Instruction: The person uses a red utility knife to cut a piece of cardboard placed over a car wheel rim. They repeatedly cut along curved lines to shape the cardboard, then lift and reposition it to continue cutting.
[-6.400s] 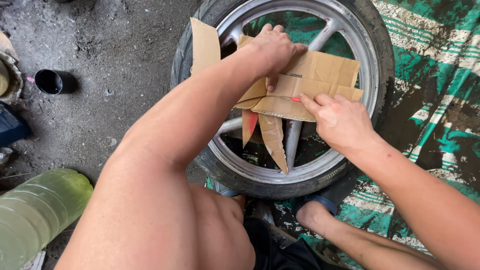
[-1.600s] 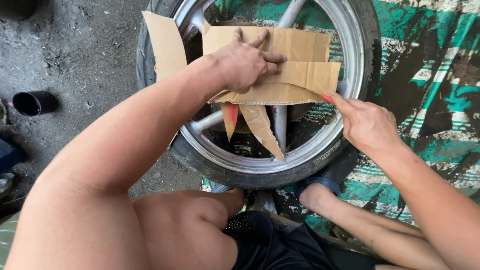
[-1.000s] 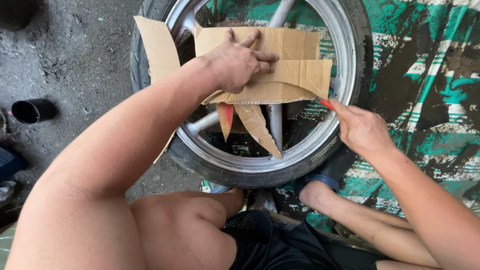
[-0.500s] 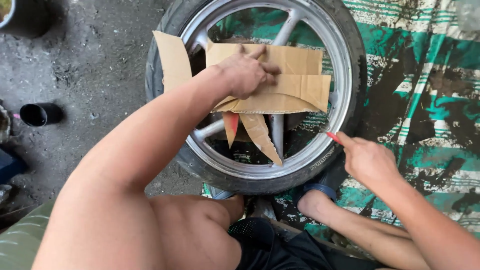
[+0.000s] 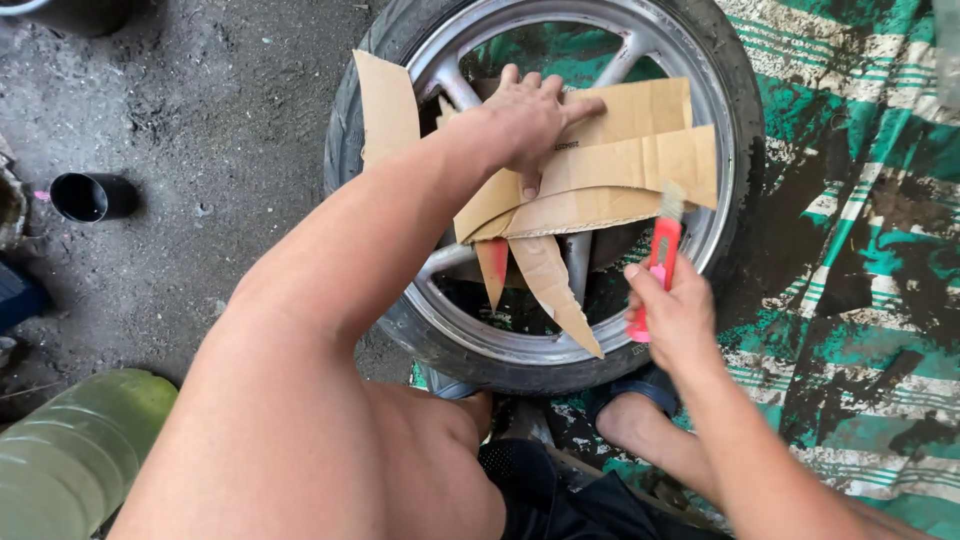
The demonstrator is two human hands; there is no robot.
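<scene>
A black tyre on a silver spoked wheel (image 5: 725, 150) lies flat on the ground. Brown cardboard pieces (image 5: 640, 160) are spread over its spokes, with one flap (image 5: 388, 105) sticking up at the left rim and pointed strips (image 5: 555, 290) hanging toward me. My left hand (image 5: 525, 120) presses flat on the cardboard near the hub. My right hand (image 5: 675, 320) grips a red utility knife (image 5: 660, 255), blade up, just below the cardboard's lower right edge.
A green and white striped, mud-stained mat (image 5: 860, 250) lies under the wheel's right side. A black cup (image 5: 85, 197) lies on the grey concrete at left. A pale green plastic bottle (image 5: 70, 460) sits at bottom left. My foot (image 5: 640, 420) rests below the tyre.
My right hand pulled away from the cardboard's right edge, dropped toward me, and now holds the red knife upright near the cardboard. My left hand stayed pressing the cardboard.
</scene>
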